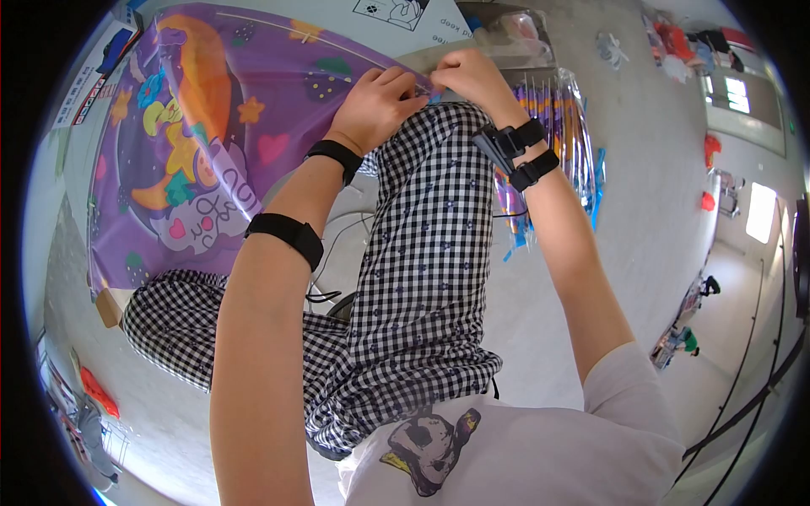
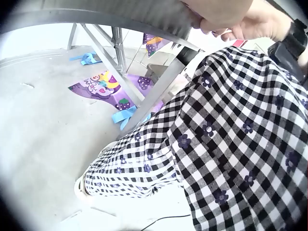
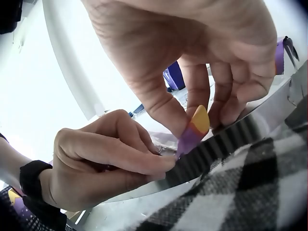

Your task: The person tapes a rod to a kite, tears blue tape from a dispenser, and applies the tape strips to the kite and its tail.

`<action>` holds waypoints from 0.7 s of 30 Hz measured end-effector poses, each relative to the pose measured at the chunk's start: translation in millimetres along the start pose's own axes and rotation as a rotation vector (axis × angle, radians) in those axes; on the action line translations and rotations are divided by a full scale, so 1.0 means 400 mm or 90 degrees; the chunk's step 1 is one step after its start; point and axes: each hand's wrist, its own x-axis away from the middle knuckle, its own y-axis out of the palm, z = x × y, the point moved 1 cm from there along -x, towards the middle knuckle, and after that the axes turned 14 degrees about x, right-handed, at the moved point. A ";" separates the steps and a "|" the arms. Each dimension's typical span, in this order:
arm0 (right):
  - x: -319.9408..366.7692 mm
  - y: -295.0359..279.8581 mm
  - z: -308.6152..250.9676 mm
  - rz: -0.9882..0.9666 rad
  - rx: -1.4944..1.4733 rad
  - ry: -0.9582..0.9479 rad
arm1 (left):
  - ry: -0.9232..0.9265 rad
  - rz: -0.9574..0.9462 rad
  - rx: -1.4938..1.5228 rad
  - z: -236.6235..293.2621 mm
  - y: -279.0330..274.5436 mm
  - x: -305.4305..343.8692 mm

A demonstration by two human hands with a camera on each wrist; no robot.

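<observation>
A purple cartoon kite (image 1: 211, 126) lies spread over a table in front of me. Both hands meet at its near corner, just above my raised knee. My right hand (image 1: 472, 76) pinches the purple and yellow corner tip (image 3: 195, 127) between thumb and fingers (image 3: 216, 91). My left hand (image 1: 384, 97) is curled beside it, and its thumb and forefinger (image 3: 144, 161) pinch the kite's edge at the table rim (image 3: 231, 144). In the left wrist view both hands show at the top, the left hand (image 2: 211, 9) and the right hand (image 2: 260, 24).
My legs in black-and-white checked trousers (image 1: 430, 253) fill the middle, one knee up under the hands. A plastic pack of kite sticks (image 1: 557, 126) and blue ribbons lie to the right. Under the table stand metal legs (image 2: 120, 62), another purple kite (image 2: 103, 86) and a blue bow (image 2: 122, 115).
</observation>
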 end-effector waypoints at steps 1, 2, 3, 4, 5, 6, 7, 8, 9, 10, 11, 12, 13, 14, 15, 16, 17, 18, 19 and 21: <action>0.001 -0.002 -0.002 0.006 -0.001 0.003 | -0.002 -0.001 0.001 0.000 0.000 0.000; 0.001 0.000 0.000 0.024 -0.014 -0.006 | -0.003 -0.003 0.002 -0.001 0.001 0.000; 0.001 0.005 0.004 0.042 -0.028 -0.015 | -0.004 -0.004 0.003 -0.002 0.001 0.000; 0.001 0.010 0.008 0.060 -0.042 -0.024 | -0.004 -0.002 0.002 -0.002 0.001 -0.001; 0.003 0.015 0.013 0.075 -0.045 -0.035 | -0.004 -0.001 0.002 -0.002 0.001 -0.001; 0.007 0.017 0.014 0.090 -0.047 -0.045 | -0.004 0.001 0.002 -0.001 0.002 -0.002; 0.010 0.018 0.016 0.105 -0.050 -0.056 | -0.004 0.002 0.000 -0.001 0.002 -0.002; 0.012 0.019 0.017 0.113 -0.048 -0.062 | -0.003 0.002 -0.003 -0.001 0.002 -0.003; 0.015 0.019 0.016 0.121 -0.046 -0.067 | -0.003 0.003 -0.006 -0.002 0.003 -0.002; 0.018 0.018 0.014 0.128 -0.043 -0.073 | -0.003 0.003 -0.005 -0.002 0.004 -0.002; 0.022 0.018 0.013 0.138 -0.033 -0.077 | -0.003 0.003 -0.005 -0.003 0.005 -0.002; 0.027 0.016 0.009 0.147 -0.024 -0.080 | -0.003 0.002 -0.004 -0.004 0.005 -0.003; 0.031 0.014 0.006 0.157 -0.014 -0.083 | -0.002 0.004 -0.003 -0.003 0.006 -0.003; 0.030 0.014 0.006 0.156 -0.003 -0.081 | -0.001 0.005 -0.003 -0.003 0.007 -0.003; 0.030 0.014 0.006 0.155 0.009 -0.079 | 0.000 0.006 -0.002 -0.004 0.007 -0.004; 0.029 0.014 0.007 0.154 0.020 -0.076 | 0.001 0.004 -0.005 -0.004 0.008 -0.004; 0.028 0.013 0.007 0.152 0.038 -0.071 | 0.002 0.003 -0.009 -0.004 0.008 -0.004; 0.027 0.010 0.006 0.149 0.055 -0.066 | 0.003 0.001 -0.013 -0.004 0.008 -0.004; 0.026 0.007 0.005 0.145 0.072 -0.062 | 0.002 0.001 -0.013 -0.004 0.008 -0.004; 0.022 0.002 -0.003 0.149 0.113 -0.058 | -0.001 0.001 -0.014 -0.004 0.008 -0.005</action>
